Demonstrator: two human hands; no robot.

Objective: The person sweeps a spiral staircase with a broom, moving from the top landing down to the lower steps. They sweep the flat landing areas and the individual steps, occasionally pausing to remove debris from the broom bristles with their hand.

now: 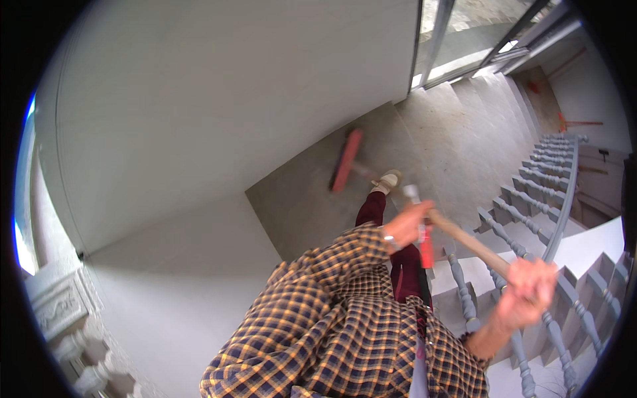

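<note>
A long wooden handle point(468, 242) runs slantwise between my hands. My left hand point(409, 222) closes around its middle part and also holds a slim tool with a red grip point(426, 246) and a whitish end. The tool's exact kind is not clear. Higher up on the handle, near the balusters, my right hand point(528, 292) is clenched and a little blurred. Beyond my shoe lies a blurred red broom head point(346, 160) on the grey landing floor point(308, 199); the handle's lower part shows faintly towards it.
Grey-white walls point(239, 89) border the landing on the left. Stairs point(463, 114) lead down at the upper right beside glazed panels point(460, 45). A grey balustrade point(565, 199) with turned balusters curves along the right. My light shoe point(388, 181) stands near the stair edge.
</note>
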